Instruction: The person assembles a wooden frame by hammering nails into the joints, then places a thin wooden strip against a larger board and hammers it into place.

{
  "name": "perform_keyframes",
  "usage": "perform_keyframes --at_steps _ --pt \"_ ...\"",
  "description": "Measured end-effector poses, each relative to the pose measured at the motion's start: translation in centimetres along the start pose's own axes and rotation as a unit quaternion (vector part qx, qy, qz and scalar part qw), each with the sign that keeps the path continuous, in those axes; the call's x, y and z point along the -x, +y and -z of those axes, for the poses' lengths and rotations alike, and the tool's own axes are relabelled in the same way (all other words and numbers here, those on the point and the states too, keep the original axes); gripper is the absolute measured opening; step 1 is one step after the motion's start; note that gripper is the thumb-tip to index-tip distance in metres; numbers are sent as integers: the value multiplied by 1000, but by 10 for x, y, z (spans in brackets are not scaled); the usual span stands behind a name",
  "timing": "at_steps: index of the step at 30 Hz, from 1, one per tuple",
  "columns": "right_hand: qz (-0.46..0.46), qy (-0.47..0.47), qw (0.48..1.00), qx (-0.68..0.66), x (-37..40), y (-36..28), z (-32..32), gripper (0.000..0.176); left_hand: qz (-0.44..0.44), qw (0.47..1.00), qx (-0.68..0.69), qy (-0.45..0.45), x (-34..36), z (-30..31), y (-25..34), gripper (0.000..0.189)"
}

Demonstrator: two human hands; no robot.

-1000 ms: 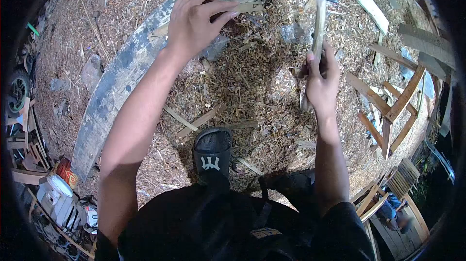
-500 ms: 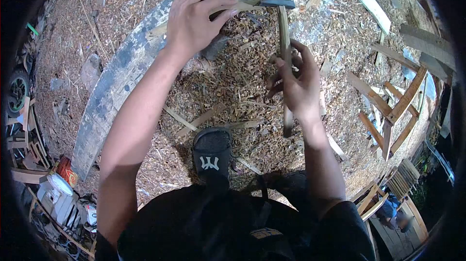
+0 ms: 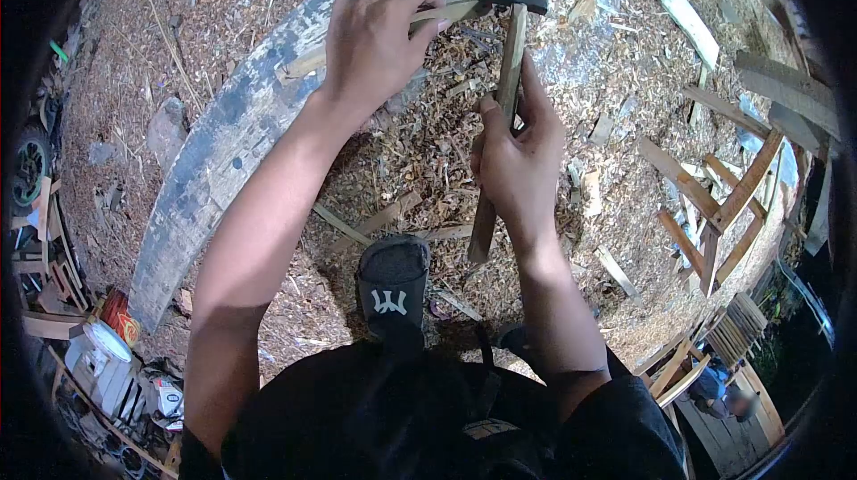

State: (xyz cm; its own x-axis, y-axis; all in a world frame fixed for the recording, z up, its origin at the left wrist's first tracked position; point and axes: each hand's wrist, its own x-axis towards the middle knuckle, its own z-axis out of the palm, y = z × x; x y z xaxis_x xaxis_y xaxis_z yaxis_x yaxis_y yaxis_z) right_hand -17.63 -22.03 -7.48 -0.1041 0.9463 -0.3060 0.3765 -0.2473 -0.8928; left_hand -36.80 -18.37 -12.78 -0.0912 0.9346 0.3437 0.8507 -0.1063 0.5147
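Observation:
My right hand (image 3: pixel 522 150) is closed around the wooden handle of a hammer (image 3: pixel 511 69). The hammer's dark metal head (image 3: pixel 518 1) lies across the top, touching or overlapping the tip of a narrow wooden strip (image 3: pixel 455 11). Fingers and thumb of my left hand (image 3: pixel 375 42) pinch that strip, which runs on under the palm and shows again to its left. Beneath it lies a long curved plank (image 3: pixel 223 154) with worn, blue-grey patches, resting on the ground.
Wood shavings and offcuts cover the ground. To the right stands a jointed wooden frame (image 3: pixel 719 208), with boards (image 3: pixel 786 87) beyond it. A black slide sandal (image 3: pixel 393 283) is below my hands. At lower right a person (image 3: pixel 723 391) is near wooden pieces; a wheel (image 3: pixel 31 167) shows far left.
My right hand has shifted left and its fingers have closed further around the handle, whose lower end swung left. The hammer head rose slightly in view. My left hand moved a little right.

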Motion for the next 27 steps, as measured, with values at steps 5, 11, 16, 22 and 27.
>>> perform_keyframes --at_steps 5,11,16,22,27 --pt "53 23 997 50 6 0 -2 66 -15 1000 3 16 0 -3 -2 22" --pt "-7 22 1000 -19 7 1 -1 68 -22 999 4 39 0 -3 -2 22" --pt "-51 8 989 -135 10 10 -13 64 -38 998 20 37 0 -2 -2 24" --pt "-74 28 967 -243 16 18 -35 67 -30 998 13 44 0 -4 -2 25" --pt "-87 52 940 -327 19 20 -57 64 -17 999 16 46 2 -6 -2 24"
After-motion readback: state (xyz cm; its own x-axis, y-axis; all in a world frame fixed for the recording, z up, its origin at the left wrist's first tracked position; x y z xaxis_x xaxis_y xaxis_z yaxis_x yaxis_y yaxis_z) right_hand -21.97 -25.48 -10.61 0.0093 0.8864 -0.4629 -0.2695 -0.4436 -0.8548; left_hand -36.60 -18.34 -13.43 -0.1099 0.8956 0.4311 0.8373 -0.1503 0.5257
